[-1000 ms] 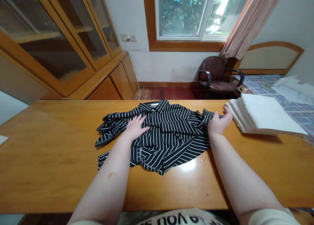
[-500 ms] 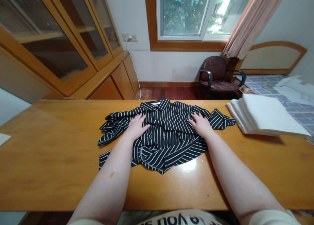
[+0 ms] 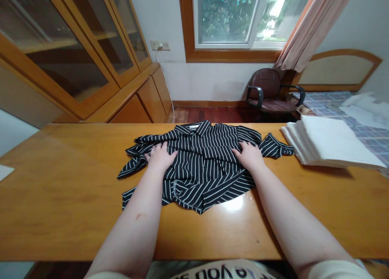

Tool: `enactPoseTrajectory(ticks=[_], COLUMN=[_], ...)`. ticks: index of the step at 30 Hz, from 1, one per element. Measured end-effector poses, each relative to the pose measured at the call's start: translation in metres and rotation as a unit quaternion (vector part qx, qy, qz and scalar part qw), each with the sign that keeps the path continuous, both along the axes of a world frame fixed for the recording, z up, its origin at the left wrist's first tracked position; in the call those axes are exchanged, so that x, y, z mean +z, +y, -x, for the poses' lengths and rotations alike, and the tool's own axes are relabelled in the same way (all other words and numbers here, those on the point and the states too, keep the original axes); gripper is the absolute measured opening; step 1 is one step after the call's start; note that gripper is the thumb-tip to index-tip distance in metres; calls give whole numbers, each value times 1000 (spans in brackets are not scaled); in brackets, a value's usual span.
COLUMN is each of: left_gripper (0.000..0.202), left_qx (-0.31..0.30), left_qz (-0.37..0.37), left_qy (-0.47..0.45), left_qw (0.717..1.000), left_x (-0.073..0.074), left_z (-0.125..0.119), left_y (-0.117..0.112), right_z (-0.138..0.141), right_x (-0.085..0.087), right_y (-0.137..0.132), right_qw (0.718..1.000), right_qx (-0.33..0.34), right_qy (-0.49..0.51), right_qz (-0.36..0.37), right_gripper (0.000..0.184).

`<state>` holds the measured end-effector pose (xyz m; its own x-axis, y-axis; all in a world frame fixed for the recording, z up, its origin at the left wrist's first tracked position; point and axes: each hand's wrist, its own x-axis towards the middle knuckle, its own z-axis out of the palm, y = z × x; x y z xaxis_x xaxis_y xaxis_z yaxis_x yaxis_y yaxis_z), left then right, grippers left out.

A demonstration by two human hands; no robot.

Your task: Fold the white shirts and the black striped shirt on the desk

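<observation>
A black shirt with white stripes (image 3: 197, 161) lies rumpled on the wooden table, its collar toward the far edge. My left hand (image 3: 161, 156) rests on the shirt's left side, fingers spread over the cloth near the bunched sleeve. On the other side my right hand (image 3: 249, 155) lies flat on the fabric, fingers apart, close to the right sleeve. That sleeve is bent and its end points right. The lower hem is folded and crooked toward me. Neither hand grips the cloth.
A stack of folded white cloths (image 3: 331, 143) sits at the table's right, touching or nearly touching the sleeve end. Beyond the wooden table (image 3: 60, 198) are a brown armchair (image 3: 270, 90), a glass-door cabinet (image 3: 91, 39) and a bed (image 3: 328, 96). A white sheet corner lies far left.
My left hand has slid left across the shirt toward the sleeve, and the cloth there has shifted. My right hand has stayed nearly in place.
</observation>
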<state>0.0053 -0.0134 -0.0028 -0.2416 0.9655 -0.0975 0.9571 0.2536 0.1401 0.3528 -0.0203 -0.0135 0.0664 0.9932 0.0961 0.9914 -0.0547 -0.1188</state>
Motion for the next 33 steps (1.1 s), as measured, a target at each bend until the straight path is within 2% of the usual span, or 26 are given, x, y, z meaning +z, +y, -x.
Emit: enactPoseTrajectory(ticks=[4,6,8,11,13,17,21,23,26,28,31,33], left_gripper=[87,88,82,58,48,63,68,66,56,45,44,53], left_qx=[-31,-38,-43,-45,-65,-138,-150,-147,-126,-126,-169,-199], left_qz=[30,16,-17,-55,-53,-24,12,4,-39,-83,-107,-78], left_qy=[-23,-17,-2,-12,-37,-21,2,-2,-3,-4,-19,-30], left_qw=[999,999,999,997,996,990,989,989,991,989,980,976], left_x=[-8,-8,-5,3,5,-3,-14,-15,-10,-5,-4,-9], left_z=[8,7,3,-4,-8,-7,-2,-2,-8,-14,-24,-28], left_y=[4,3,2,-1,-2,-1,3,5,4,1,-3,-3], right_z=[-4,-3,1,8,13,17,14,12,12,13,14,14], right_x=[-8,-3,4,14,17,12,1,-1,1,3,3,0], right_y=[3,1,-2,-9,-12,-11,-6,-5,-6,-7,-8,-6], right_qw=[999,997,994,992,994,994,984,981,973,968,966,967], right_qx=[-30,-27,21,92,97,112,175,188,200,219,237,235], right_qy=[1,12,36,52,37,5,11,25,68,90,94,93], right_qz=[-20,-69,-104,-75,-40,-7,-24,-48,-88,-79,-47,-40], right_gripper=[68,62,48,39,39,43,51,51,40,35,32,35])
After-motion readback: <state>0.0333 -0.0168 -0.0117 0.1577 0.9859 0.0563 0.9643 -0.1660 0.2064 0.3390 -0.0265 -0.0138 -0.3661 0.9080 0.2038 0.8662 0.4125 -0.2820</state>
